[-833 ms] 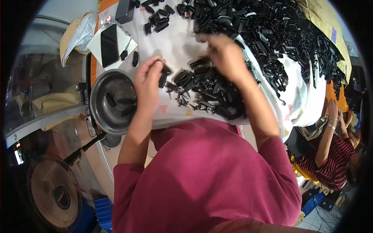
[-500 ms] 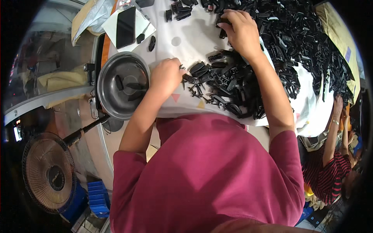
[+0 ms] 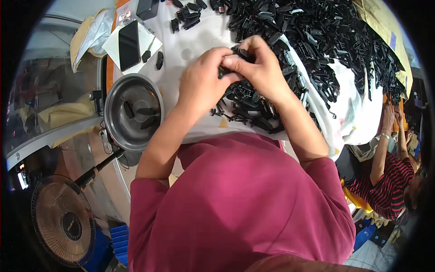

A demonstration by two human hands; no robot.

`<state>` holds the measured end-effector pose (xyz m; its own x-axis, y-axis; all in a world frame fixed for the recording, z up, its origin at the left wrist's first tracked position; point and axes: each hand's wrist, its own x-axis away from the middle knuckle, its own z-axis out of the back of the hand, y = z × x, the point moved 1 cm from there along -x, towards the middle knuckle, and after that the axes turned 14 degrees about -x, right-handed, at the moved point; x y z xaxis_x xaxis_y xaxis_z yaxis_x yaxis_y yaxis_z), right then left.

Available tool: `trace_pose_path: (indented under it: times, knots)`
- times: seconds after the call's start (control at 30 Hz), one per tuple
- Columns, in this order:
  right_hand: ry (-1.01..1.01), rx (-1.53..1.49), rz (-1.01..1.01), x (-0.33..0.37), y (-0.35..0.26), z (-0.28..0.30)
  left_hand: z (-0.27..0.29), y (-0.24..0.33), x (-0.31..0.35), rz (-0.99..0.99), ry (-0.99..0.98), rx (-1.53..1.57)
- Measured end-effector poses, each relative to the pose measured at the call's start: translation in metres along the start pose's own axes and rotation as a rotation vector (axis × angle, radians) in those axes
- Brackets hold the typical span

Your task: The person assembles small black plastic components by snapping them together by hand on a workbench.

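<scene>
My left hand (image 3: 203, 77) and my right hand (image 3: 263, 72) meet above the white cloth, fingertips touching. Between them is a black plastic part (image 3: 244, 53). My right fingers and thumb are closed round it, and my left fingers pinch a dark piece against its near side. Fingers hide most of both, so their exact kind does not show. Just below and to the right of my hands lies a small heap of black plastic parts (image 3: 253, 109) with thin pronged pieces (image 3: 219, 109) at its left edge.
A metal bowl (image 3: 110, 120) with a few black parts stands left. Behind it, a phone (image 3: 129, 45) lies on a white box. A large pile of black parts (image 3: 326, 36) covers the far right. Another person's hands (image 3: 390, 118) are at the right edge; a fan (image 3: 63, 220) stands lower left.
My right hand has come back from the far pile with a black part. My left hand has risen from the near heap to join it. The view has shifted slightly.
</scene>
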<state>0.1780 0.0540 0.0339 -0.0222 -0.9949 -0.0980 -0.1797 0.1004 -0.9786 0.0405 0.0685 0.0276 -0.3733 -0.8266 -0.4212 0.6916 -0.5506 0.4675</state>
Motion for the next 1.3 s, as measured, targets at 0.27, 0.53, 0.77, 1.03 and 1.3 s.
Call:
trace_pose_path:
  times: [0.27, 0.53, 0.77, 1.03, 1.3]
  knots:
    - [0.115, -0.55, -0.235, 0.014, 0.01, -0.002, -0.005, -0.01, 0.018, 0.52, -0.094, 0.569]
    - [-0.006, -0.191, 0.025, 0.027, -0.009, -0.003, -0.002, -0.008, 0.02, 0.348, 0.033, 0.963]
    - [-0.045, 0.206, 0.275, 0.028, -0.019, -0.002, 0.015, -0.002, 0.021, 0.33, -0.04, 0.898]
    - [-0.102, 0.56, 0.504, 0.037, -0.01, -0.003, 0.015, -0.008, 0.021, 0.252, -0.061, 0.675]
    - [0.077, 0.84, 0.787, 0.045, 0.005, -0.009, -0.003, 0.003, 0.025, 0.651, -0.154, 1.246]
